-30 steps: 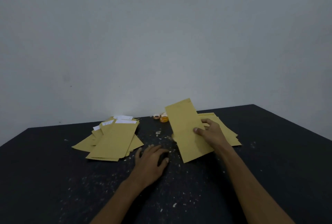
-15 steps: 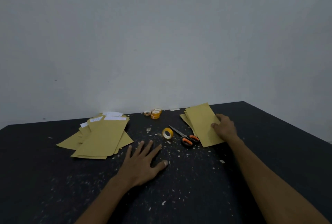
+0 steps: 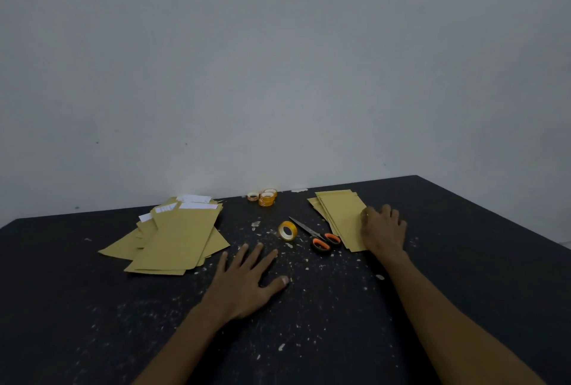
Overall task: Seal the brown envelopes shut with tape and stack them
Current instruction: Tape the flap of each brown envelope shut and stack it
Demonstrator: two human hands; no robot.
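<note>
We risk fanning the stacked envelopes (image 3: pixel 340 218) on release
Well left of the scissors (image 3: pixel 318 236) lies the unsealed pile (image 3: pixel 176 239); nearer, our left hand (image 3: pixel 247 282) rests flat on the table, fingers spread, holding nothing. Just right of the scissors, our right hand (image 3: pixel 383 230) lies relaxed on the stacked envelopes' right edge; dragging it off could skew them.

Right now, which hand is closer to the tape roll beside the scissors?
Left. The left hand lies flat on the table just short of the tape roll. The right hand rests on the envelope stack, beyond the scissors.
</note>
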